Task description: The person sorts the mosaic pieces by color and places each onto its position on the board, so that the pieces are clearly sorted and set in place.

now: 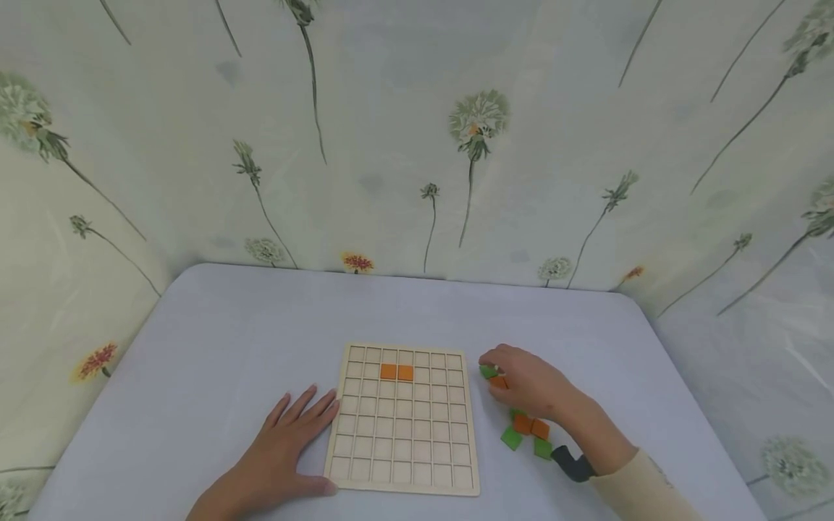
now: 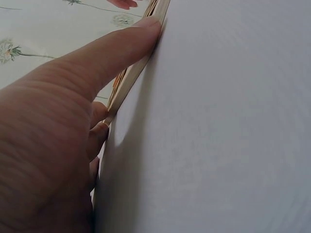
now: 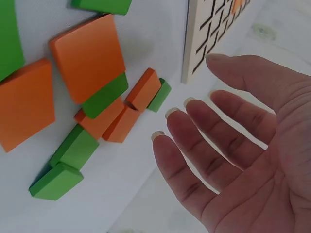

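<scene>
A square wooden grid board (image 1: 422,451) lies on the white table. Two orange square tiles (image 1: 397,373) sit side by side in cells of its second row from the far edge. My left hand (image 1: 276,452), fingers spread, touches the board's left edge with fingertips and thumb. Right of the board, my right hand (image 1: 531,383) hovers over loose tiles, partly hiding them. In the right wrist view its fingers (image 3: 199,145) are gently bent, the thumb apart, with nothing between them. Loose orange tiles (image 3: 90,58) and green tiles (image 3: 75,145) lie beside that hand, some overlapping.
More green tiles (image 1: 511,438) and orange tiles (image 1: 540,429) lie near the right forearm. A dark strap (image 1: 573,464) is at the right wrist. Behind the table (image 1: 274,311) hangs a flower-print cloth (image 1: 391,145), which also shows at both sides.
</scene>
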`<state>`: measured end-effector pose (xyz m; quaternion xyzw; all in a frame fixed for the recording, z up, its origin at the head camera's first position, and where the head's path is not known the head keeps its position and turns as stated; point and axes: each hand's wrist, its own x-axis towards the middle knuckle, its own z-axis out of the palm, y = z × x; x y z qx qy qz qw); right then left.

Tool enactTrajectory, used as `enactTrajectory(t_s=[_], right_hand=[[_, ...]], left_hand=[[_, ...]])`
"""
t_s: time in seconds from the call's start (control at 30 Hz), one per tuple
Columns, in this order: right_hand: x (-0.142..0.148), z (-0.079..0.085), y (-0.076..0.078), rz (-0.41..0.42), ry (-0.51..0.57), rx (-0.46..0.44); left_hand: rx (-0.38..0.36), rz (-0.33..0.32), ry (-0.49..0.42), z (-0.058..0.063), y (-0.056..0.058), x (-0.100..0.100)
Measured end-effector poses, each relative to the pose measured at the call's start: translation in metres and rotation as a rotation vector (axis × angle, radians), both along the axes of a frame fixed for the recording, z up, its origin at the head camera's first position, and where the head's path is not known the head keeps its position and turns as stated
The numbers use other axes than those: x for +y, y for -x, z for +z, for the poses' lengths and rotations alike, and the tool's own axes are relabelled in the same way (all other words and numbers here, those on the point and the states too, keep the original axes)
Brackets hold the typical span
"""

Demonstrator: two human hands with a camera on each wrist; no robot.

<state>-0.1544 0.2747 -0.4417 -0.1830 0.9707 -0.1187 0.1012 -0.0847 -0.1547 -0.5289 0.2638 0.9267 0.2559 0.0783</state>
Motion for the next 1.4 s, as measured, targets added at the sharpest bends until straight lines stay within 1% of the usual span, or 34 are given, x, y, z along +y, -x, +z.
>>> enactTrajectory(t_s=[0.13,0.47,0.7,1.07,1.27,1.4], right_hand=[[0.005,0.0,0.001,-0.03,-0.019,-0.024],[0.015,-0.005,0.0,-0.067,-0.039,-0.057],[0.021,-0.005,-0.001,-0.065,-0.06,-0.039],[0.027,-0.007,-0.002,-0.077,-0.067,-0.042],[0.028,-0.008,0.0,-0.107,-0.082,-0.046],[0.029,-0.01,0.001,-0.122,-0.087,-0.049]], left_hand=[[0.002,-0.004,-0.003,0.001,0.001,0.0],[-0.012,0.0,0.0,0.004,-0.001,0.001],[-0.002,-0.006,-0.002,0.005,-0.001,0.001],[0.015,0.001,-0.009,0.004,-0.002,0.001],[0.02,0.002,-0.007,0.003,-0.001,0.001],[0.02,0.001,-0.024,0.002,-0.002,0.001]])
